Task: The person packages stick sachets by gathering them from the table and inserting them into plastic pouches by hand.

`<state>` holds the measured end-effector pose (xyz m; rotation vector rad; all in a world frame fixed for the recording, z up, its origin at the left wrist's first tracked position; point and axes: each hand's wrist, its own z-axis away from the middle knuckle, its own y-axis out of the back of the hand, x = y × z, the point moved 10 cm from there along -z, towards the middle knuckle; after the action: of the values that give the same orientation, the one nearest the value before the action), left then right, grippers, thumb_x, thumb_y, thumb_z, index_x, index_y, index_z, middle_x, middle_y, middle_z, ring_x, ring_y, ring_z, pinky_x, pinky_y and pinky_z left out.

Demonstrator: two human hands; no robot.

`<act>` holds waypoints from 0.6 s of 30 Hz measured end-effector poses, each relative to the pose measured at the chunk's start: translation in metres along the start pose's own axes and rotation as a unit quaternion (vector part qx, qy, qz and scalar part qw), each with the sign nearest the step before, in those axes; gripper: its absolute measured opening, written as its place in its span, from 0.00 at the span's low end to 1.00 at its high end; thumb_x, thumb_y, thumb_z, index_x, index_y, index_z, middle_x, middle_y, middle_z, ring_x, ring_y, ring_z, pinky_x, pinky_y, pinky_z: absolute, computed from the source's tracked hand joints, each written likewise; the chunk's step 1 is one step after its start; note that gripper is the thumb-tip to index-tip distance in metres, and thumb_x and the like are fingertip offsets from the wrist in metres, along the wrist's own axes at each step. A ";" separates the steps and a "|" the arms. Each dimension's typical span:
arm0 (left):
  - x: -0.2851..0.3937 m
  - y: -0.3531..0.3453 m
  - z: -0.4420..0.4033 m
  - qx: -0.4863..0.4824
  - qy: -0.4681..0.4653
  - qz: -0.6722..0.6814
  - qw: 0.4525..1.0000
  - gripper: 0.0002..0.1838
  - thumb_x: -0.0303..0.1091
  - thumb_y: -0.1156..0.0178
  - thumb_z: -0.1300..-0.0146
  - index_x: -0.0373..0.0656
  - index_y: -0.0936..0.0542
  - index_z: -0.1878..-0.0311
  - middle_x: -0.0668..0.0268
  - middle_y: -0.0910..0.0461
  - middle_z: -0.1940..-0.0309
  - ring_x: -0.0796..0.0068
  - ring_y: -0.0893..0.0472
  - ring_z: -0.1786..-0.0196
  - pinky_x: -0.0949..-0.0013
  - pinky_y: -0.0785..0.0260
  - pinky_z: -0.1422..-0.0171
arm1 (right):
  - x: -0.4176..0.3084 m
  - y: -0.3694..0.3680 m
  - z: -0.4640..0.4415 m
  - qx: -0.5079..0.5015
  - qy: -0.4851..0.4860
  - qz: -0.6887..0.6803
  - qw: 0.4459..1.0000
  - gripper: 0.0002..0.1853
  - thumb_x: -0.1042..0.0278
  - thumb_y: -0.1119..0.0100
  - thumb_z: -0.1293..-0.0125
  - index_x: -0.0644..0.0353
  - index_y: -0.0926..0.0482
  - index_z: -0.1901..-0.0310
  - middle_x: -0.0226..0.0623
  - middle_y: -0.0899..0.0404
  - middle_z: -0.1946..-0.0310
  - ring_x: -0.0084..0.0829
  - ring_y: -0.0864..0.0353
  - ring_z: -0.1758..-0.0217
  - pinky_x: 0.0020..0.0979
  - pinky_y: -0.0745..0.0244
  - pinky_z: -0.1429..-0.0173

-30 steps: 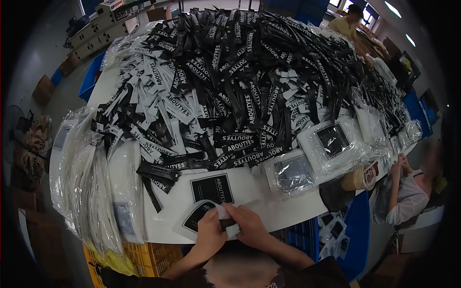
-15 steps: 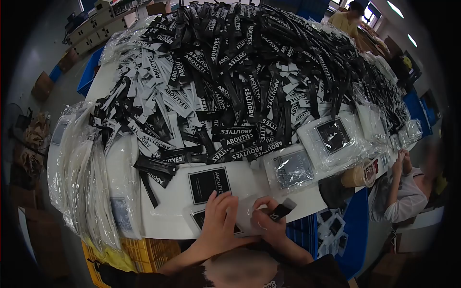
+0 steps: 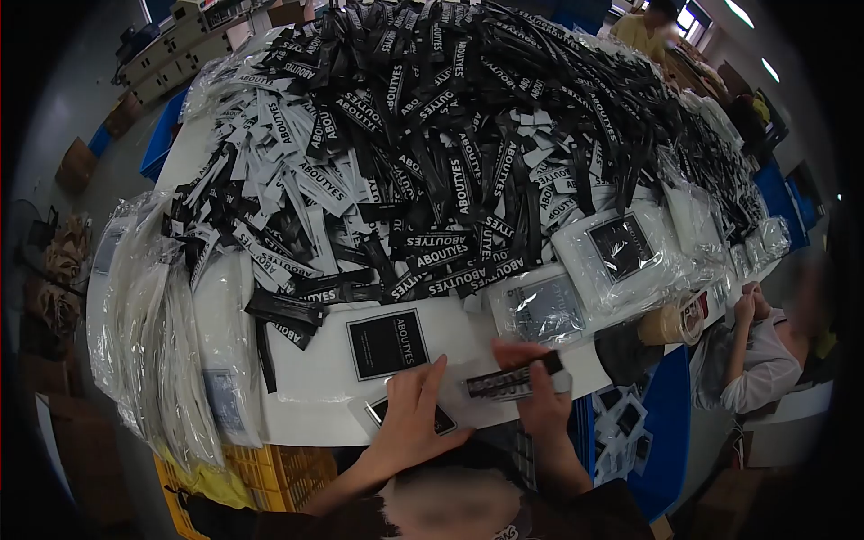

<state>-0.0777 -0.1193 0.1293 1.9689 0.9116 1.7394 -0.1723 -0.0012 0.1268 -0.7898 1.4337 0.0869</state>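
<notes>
Left hand open wide, thumb spread from fingers, resting on a small labelled bag at the near side of the pile of black and white packets. Right hand closed on dark strip packets with white lettering, held between thumb and fingers; exact count cannot be told, blurred. Held packets lie nearer the wearer than the pile, beside the small bag. Between pile and left hand: a wide white bag, flat on the table, with a black square label reading ABOUTYES. Left of the pile, near side: long clear-wrapped bundles, standing side by side, glossy. Right of the pile, near side: two clear-wrapped packs, one partly against the other, then a cup with pale brown contents. Below table level, right of the pile: blue bin holding small labelled bags. Yellow crate below, at the pile's left. Second person right of the pile, hands raised together; third person beyond its far right.
</notes>
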 end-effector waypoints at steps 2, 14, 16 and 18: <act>0.006 0.004 0.000 0.011 -0.018 0.017 1.000 0.53 0.43 0.27 0.62 0.35 0.44 0.34 0.52 0.39 0.47 0.54 0.38 0.45 0.55 0.49 0.39 | 0.014 -0.020 0.001 -0.009 -0.050 0.040 0.998 0.19 0.65 0.60 0.29 0.71 0.33 0.45 0.50 0.27 0.47 0.39 0.29 0.41 0.38 0.37 0.35; -0.055 0.032 0.007 -0.030 0.149 0.226 0.962 0.07 0.28 0.40 0.40 0.34 0.20 0.62 0.59 0.20 0.75 0.76 0.22 0.74 0.75 0.30 0.68 | 0.041 -0.034 0.009 -0.237 -0.128 0.475 0.838 0.12 0.67 0.48 0.33 0.63 0.22 0.53 0.32 0.21 0.78 0.19 0.24 0.73 0.25 0.28 0.68; -0.050 0.029 0.007 -0.053 0.140 0.216 0.965 0.07 0.28 0.41 0.40 0.34 0.20 0.62 0.59 0.20 0.75 0.76 0.23 0.75 0.75 0.30 0.69 | 0.044 -0.034 0.007 -0.245 -0.172 0.427 0.853 0.11 0.68 0.47 0.33 0.62 0.21 0.54 0.34 0.23 0.79 0.18 0.25 0.74 0.24 0.30 0.68; -0.048 0.025 0.006 -0.070 0.132 0.206 0.967 0.07 0.28 0.41 0.40 0.34 0.20 0.61 0.58 0.20 0.76 0.77 0.23 0.75 0.75 0.30 0.69 | 0.046 -0.041 0.010 -0.257 -0.214 0.378 0.863 0.10 0.68 0.46 0.34 0.61 0.21 0.55 0.37 0.24 0.81 0.16 0.27 0.75 0.23 0.31 0.69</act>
<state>-0.0673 -0.1692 0.1087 1.9655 0.4512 2.2687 -0.1347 -0.0449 0.1030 -0.5279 1.2160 1.2218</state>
